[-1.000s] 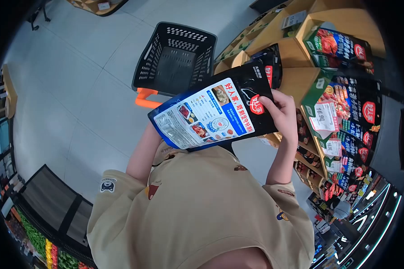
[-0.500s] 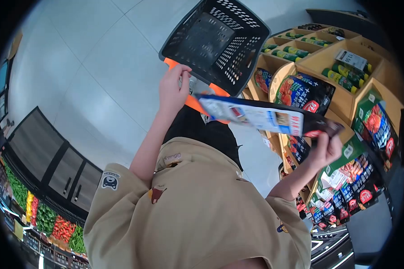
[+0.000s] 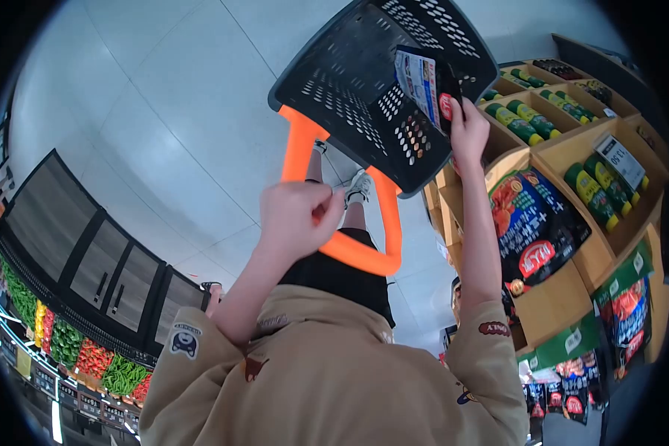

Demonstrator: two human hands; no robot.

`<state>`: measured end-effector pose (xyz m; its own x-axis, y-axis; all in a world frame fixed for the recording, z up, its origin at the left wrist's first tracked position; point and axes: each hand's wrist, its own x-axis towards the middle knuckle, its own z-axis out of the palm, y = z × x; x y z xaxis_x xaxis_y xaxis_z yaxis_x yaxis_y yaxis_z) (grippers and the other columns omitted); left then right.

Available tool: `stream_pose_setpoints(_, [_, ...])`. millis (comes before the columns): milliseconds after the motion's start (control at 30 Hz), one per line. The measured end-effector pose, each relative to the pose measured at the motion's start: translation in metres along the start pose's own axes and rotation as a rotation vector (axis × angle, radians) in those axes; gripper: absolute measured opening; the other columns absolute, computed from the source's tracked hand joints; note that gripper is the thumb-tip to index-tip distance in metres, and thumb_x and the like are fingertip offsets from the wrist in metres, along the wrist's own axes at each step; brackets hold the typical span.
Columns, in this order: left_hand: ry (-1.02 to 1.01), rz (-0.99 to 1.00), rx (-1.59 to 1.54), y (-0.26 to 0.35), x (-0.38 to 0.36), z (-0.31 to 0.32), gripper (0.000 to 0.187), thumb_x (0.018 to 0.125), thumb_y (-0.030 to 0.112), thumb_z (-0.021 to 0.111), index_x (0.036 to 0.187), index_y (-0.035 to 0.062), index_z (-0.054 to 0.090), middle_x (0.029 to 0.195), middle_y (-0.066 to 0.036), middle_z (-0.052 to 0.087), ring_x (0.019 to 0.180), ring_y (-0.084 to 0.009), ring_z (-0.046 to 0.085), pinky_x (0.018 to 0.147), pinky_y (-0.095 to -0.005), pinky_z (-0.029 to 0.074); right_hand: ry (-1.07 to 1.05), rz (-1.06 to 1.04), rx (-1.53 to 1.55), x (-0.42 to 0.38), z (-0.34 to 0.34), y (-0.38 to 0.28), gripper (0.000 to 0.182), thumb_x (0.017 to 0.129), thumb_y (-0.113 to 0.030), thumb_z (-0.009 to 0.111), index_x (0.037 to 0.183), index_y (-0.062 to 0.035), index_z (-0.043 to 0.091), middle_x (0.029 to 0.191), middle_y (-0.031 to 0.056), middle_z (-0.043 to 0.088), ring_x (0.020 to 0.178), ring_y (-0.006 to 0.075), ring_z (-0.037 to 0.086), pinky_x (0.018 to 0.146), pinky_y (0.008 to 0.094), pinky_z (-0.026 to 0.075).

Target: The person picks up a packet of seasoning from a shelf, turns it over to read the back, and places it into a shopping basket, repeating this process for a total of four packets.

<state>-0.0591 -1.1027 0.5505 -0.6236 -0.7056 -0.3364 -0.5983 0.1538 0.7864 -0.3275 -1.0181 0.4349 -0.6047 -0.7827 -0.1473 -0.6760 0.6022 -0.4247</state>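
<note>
My left hand (image 3: 296, 221) is closed around the orange handle (image 3: 385, 260) of a dark grey shopping basket (image 3: 327, 111), whose walls are full of small holes. The basket hangs tilted in front of my legs with its open top towards me. At the basket's right side, my right hand (image 3: 470, 135) pinches one end of a black seasoning packet (image 3: 424, 82) with a white and blue printed panel and a red logo. The packet's far end points into the basket.
A wooden shelf unit (image 3: 546, 312) on the right holds similar black packets (image 3: 531, 227), green bottles with yellow caps (image 3: 591, 197) and a price sign (image 3: 621, 160). Dark cabinets (image 3: 89, 253) and a vegetable display (image 3: 93, 360) line the left. Pale tiles (image 3: 178, 97) cover the floor.
My right hand has carried the packet from beside the shelf forward and left, over the basket. The basket has shifted right and tilted. My left hand has moved back towards me, showing more handle.
</note>
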Motion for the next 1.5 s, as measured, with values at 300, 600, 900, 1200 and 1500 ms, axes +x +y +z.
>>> stream_pose_setpoints(300, [-0.161,0.038,-0.064,-0.015,0.007,-0.004,0.017,0.053,0.009,0.056,0.044,0.0069,0.042,0.040,-0.003,0.041,0.032,-0.0188,0.038,0.034,-0.0266,0.026,-0.481,-0.042,-0.369,0.017,0.207,0.082,0.024,0.078,-0.029,0.048,0.074,-0.0076,0.058,0.068,0.0147,0.058,0.068,0.0315,0.058,0.061,0.0406,0.046])
stream_pose_setpoints(600, [-0.113,0.125,-0.128,-0.027,0.000,0.001,0.026,0.059,0.018,0.062,0.046,0.0087,0.042,0.041,0.001,0.036,0.033,-0.0125,0.038,0.032,-0.0218,0.024,-0.831,0.039,-0.147,-0.026,0.295,0.111,0.019,0.073,-0.014,0.049,0.087,-0.0090,0.061,0.085,0.0114,0.060,0.082,0.0269,0.056,0.074,0.0336,0.043])
stream_pose_setpoints(900, [-0.008,0.022,0.052,-0.006,-0.002,0.001,0.025,0.065,0.010,0.057,0.045,0.0049,0.043,0.039,-0.007,0.037,0.035,-0.0239,0.040,0.036,-0.0310,0.029,-0.659,0.131,0.321,-0.057,0.187,0.060,0.016,0.074,-0.007,0.048,0.085,-0.0007,0.059,0.073,0.0113,0.061,0.070,0.0187,0.059,0.066,0.0292,0.045])
stream_pose_setpoints(1200, [0.024,-0.062,-0.076,-0.014,-0.010,0.013,0.032,0.076,0.016,0.050,0.049,0.0000,0.049,0.041,-0.006,0.047,0.038,-0.0166,0.049,0.040,-0.0269,0.036,-0.386,0.386,0.840,-0.104,0.030,0.015,0.017,0.076,-0.001,0.043,0.086,0.0021,0.056,0.072,0.0077,0.059,0.064,0.0120,0.055,0.059,0.0245,0.044])
stream_pose_setpoints(1500, [0.003,0.044,0.186,-0.004,-0.006,0.025,0.024,0.079,0.018,0.048,0.065,-0.0007,0.055,0.052,-0.009,0.052,0.046,-0.0160,0.052,0.047,-0.0285,0.040,-0.036,0.188,0.593,-0.251,-0.108,0.026,0.018,0.075,-0.012,0.048,0.088,-0.0021,0.057,0.074,0.0135,0.059,0.070,0.0271,0.057,0.063,0.0322,0.045])
